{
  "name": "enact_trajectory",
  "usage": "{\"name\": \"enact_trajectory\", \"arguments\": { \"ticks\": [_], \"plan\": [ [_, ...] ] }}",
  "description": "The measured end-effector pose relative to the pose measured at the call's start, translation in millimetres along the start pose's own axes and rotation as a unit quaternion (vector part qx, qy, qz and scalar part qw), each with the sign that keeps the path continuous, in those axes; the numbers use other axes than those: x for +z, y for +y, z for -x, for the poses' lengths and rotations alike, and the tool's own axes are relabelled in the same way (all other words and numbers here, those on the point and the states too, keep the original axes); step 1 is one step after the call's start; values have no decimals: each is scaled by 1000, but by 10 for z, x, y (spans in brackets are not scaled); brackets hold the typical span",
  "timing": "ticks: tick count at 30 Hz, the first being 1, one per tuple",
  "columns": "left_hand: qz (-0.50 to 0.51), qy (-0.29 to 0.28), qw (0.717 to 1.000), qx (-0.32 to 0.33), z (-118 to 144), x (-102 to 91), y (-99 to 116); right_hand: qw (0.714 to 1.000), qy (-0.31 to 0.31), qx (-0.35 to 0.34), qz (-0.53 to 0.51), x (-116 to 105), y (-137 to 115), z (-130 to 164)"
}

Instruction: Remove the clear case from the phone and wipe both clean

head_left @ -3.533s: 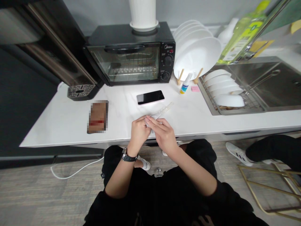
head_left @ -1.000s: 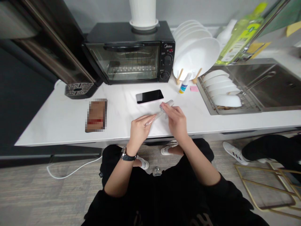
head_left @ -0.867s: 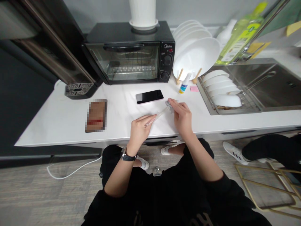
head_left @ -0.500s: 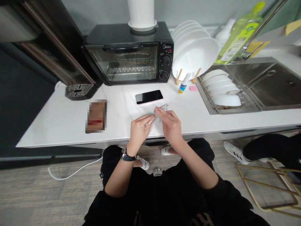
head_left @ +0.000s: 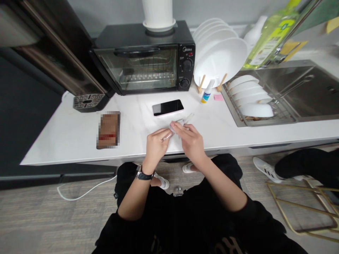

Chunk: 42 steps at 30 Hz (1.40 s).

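Over the front of the white counter point(head_left: 132, 139) my two hands meet. My left hand point(head_left: 156, 144), with a watch at the wrist, is closed round a thin see-through thing with a shiny edge that looks like a clear phone case point(head_left: 167, 136). My right hand point(head_left: 192, 140) presses a crumpled whitish wipe point(head_left: 186, 119) against it; the fingers hide much of both. Just beyond the hands lies a phone point(head_left: 168, 108), its dark screen up. A small spray bottle point(head_left: 206, 93) with a blue and yellow label stands farther right, beside a pink slip point(head_left: 218, 97).
A black toaster oven point(head_left: 143, 68) stands at the back with a white pot point(head_left: 158, 14) on top. White plates point(head_left: 219, 60) lean in a rack, and bowls point(head_left: 256, 110) sit at the sink point(head_left: 315, 95). A blurred brown item point(head_left: 108, 130) lies left. Another person's shoe point(head_left: 266, 169) shows right.
My right hand's fingers have slid slightly left and up across the clear case, and more of the wipe shows beyond them. My left hand has barely moved.
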<state>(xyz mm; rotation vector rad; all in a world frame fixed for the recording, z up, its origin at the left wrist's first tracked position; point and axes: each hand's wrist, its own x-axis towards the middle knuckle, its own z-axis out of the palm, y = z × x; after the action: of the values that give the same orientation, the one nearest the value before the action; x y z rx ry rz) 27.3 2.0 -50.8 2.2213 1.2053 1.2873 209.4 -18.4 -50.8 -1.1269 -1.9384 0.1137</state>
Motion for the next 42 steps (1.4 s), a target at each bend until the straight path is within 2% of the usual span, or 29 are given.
{"name": "enact_trajectory", "arguments": {
  "ticks": [4, 8, 12, 18, 21, 27, 33, 36, 39, 42],
  "plan": [
    [40, 3, 999, -9, 16, 8, -6, 996, 50, 54, 47, -160, 321, -126],
    [40, -1, 999, -19, 17, 14, 0, 996, 45, 60, 54, -221, 407, -170],
    [37, -4, 999, -14, 1, 11, 18, 996, 41, 73, 44, -117, 183, -100],
    [-33, 25, 999, -13, 8, 2, -21, 999, -27, 12, -24, 141, -379, 65],
    [-48, 36, 998, 0, 12, 1, -37, 998, -42, 15, -34, 172, -456, 93],
    [-42, 14, 999, 4, -5, -9, 4, 998, -53, -2, -19, 47, -239, 52],
    [31, -9, 999, -9, 12, -5, 13, 997, 12, 55, 54, -191, 254, -107],
    [38, -11, 999, -19, 21, 1, 3, 995, 18, 71, 62, -271, 441, -171],
    [40, -12, 999, -24, 22, 2, 6, 995, 22, 78, 50, -276, 492, -184],
    [42, -11, 999, -27, 11, 0, 27, 995, 41, 89, 29, -223, 409, -153]
  ]
}}
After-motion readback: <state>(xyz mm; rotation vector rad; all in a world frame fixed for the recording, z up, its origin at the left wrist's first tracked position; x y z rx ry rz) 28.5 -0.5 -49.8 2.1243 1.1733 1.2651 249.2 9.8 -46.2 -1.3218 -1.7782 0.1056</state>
